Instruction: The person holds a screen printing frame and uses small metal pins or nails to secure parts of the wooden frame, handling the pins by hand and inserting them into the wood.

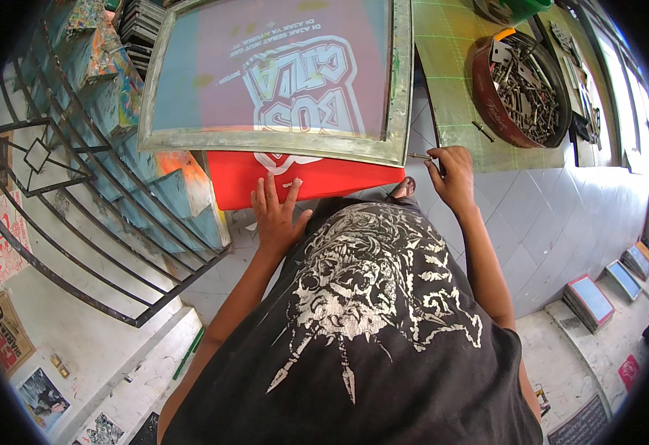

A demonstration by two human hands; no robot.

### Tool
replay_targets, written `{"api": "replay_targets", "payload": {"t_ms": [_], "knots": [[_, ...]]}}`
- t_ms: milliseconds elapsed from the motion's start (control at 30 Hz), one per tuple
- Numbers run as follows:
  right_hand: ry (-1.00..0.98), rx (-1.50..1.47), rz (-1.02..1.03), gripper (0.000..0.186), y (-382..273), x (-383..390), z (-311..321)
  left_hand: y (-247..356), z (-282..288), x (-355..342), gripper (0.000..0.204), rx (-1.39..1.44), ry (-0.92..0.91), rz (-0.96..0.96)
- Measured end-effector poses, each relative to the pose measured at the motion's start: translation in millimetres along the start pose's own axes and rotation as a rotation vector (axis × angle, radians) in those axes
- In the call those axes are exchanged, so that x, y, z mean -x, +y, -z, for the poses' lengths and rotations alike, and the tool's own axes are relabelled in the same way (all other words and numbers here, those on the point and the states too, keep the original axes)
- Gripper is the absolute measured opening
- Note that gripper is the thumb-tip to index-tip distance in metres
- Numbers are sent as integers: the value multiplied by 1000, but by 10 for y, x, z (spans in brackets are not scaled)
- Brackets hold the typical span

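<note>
two bare hands, one red cloth

The screen frame is partly cut off along its far side by the upper edge, and it overlaps the red sheet, whose full extent beneath cannot be told. Just right of the frame's near right corner, the right hand hides part of a thin metal piece too small to identify. Farther right of the frame, jumbled metal pieces conceal those underneath, and a green container is cut off above.
</note>
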State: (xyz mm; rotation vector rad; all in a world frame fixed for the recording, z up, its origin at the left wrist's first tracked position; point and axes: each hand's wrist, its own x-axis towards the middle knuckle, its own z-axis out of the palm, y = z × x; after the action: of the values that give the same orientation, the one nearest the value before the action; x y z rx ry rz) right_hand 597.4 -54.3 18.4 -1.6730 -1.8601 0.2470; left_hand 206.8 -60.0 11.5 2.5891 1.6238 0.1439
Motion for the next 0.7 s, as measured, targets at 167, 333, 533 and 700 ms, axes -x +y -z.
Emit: {"api": "replay_targets", "payload": {"t_ms": [167,333,533,700], "knots": [[0,-12,-23,20,-42,-10,10,-42,-21,0,69,-4,-12,-26],[-9,16,-45,20,-41,28,12,-105,-84,-1,71,-15,-9,-66],[20,33,-11,20,-18,50,-25,-103,-83,-5,71,1,-57,-65],[2,27,-36,20,-35,43,-6,-108,-69,-6,69,10,-27,-79]]}}
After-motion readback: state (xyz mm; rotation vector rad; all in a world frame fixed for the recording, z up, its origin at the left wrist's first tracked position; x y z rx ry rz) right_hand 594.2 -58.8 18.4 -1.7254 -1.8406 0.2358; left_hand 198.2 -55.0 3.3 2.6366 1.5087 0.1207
